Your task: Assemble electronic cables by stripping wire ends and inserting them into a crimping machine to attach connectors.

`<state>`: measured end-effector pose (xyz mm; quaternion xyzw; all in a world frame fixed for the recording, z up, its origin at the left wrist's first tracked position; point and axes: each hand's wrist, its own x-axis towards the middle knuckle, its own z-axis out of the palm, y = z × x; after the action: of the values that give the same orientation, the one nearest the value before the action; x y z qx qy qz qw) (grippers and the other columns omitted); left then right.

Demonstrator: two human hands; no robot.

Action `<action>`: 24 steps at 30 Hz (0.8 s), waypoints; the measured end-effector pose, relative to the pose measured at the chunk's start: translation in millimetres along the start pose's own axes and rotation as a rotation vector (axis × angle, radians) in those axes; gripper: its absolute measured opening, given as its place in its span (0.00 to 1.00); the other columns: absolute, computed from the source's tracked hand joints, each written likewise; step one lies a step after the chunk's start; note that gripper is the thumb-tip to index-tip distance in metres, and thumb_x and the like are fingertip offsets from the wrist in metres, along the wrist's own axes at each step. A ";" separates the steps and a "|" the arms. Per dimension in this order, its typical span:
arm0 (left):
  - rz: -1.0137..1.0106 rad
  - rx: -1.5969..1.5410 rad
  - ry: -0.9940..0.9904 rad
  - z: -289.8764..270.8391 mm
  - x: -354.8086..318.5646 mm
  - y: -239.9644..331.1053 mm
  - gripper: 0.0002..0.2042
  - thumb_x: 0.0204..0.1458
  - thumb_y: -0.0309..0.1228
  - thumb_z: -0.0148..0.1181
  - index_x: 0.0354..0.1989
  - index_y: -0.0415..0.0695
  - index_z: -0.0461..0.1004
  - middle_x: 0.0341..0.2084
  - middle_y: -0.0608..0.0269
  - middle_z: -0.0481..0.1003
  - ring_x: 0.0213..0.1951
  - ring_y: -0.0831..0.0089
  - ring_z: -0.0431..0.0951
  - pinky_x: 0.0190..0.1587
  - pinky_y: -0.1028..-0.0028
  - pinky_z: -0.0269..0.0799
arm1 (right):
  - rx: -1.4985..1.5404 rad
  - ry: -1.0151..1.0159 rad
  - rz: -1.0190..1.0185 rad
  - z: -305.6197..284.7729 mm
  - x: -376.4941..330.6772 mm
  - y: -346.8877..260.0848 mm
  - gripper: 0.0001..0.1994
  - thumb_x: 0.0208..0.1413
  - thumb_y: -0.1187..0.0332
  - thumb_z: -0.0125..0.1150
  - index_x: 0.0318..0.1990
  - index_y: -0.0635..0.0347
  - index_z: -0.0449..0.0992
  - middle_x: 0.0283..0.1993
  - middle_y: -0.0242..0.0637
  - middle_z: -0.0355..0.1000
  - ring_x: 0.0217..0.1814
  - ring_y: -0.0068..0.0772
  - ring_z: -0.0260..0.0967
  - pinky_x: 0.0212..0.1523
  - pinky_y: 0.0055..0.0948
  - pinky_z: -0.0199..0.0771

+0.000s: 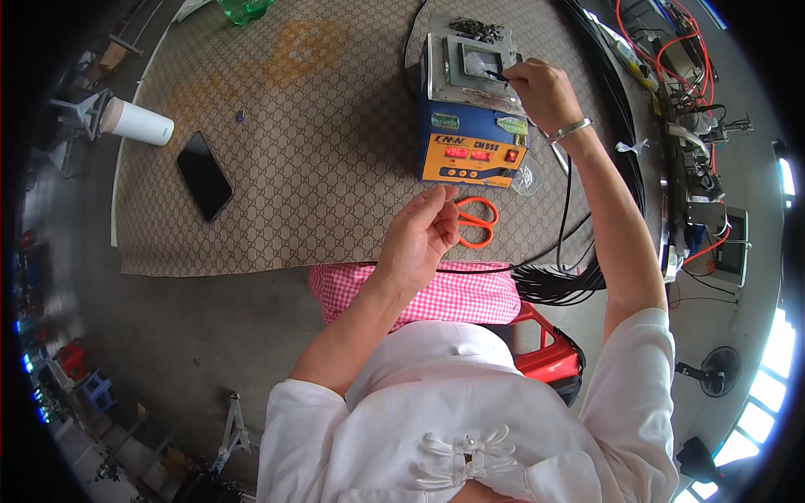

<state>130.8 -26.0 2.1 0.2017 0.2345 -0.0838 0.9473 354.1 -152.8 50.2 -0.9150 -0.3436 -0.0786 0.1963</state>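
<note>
My right hand [543, 94] reaches over the top of a blue and orange solder pot [474, 155], fingers pinched on a small dark, thin piece [496, 75]. The end of that piece is at the square opening [480, 63], where a silvery surface shows; its kind is too small to tell. My left hand [422, 230] is held in front of the pot near the table's front edge, fingers curled in. Whether anything is between those fingers is hidden. Beside it lie orange-handled scissors [478, 223], partly behind the fingers.
Small dark pieces [476, 30] lie at the pot's back. A clear round dish [527, 178] stands at its right. A bundle of black cables [616, 109] runs down the right. Further left are a phone [204, 176] and a white cup [138, 122].
</note>
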 end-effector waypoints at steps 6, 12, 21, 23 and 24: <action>0.010 0.013 -0.008 0.2 -2.5 -0.5 0.10 0.54 0.35 0.51 0.37 0.41 0.70 0.21 0.69 0.69 0.23 0.82 0.67 0.29 0.81 0.64 | 0.308 0.049 0.056 -20.6 -17.7 -10.3 0.08 0.45 0.74 0.56 0.34 0.62 0.77 0.28 0.39 0.72 0.27 0.32 0.70 0.29 0.26 0.69; 0.039 0.056 -0.037 12.0 -8.4 -2.4 0.08 0.53 0.32 0.52 0.37 0.41 0.70 0.22 0.69 0.69 0.23 0.82 0.67 0.29 0.82 0.65 | 1.209 -0.104 0.378 -37.1 -61.7 -25.0 0.11 0.50 0.74 0.55 0.41 0.68 0.73 0.26 0.33 0.71 0.22 0.15 0.63 0.21 0.14 0.62; 0.099 0.191 -0.179 38.7 -24.4 -12.4 0.08 0.52 0.30 0.53 0.37 0.41 0.70 0.24 0.70 0.68 0.24 0.83 0.66 0.30 0.83 0.63 | 1.771 -0.162 0.408 -37.3 -128.1 -46.0 0.08 0.53 0.73 0.53 0.41 0.59 0.72 0.27 0.32 0.68 0.26 0.20 0.59 0.27 0.17 0.59; 0.119 0.213 -0.201 44.8 -29.4 -14.7 0.08 0.52 0.30 0.53 0.37 0.41 0.71 0.24 0.70 0.69 0.24 0.83 0.66 0.30 0.83 0.63 | 1.790 -0.152 0.406 -36.4 -140.3 -52.8 0.08 0.52 0.73 0.53 0.40 0.59 0.72 0.28 0.32 0.68 0.26 0.20 0.59 0.27 0.17 0.59; 0.132 0.222 -0.208 47.2 -31.8 -15.8 0.08 0.52 0.30 0.53 0.37 0.41 0.71 0.24 0.70 0.69 0.24 0.83 0.66 0.30 0.83 0.63 | 1.799 -0.149 0.405 -36.2 -145.8 -54.9 0.08 0.52 0.73 0.53 0.40 0.59 0.72 0.28 0.32 0.68 0.26 0.21 0.60 0.28 0.17 0.60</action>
<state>118.3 -58.1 50.1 0.3101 0.1106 -0.0673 0.9418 208.0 -217.1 59.3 -0.4634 -0.1205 0.3125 0.8204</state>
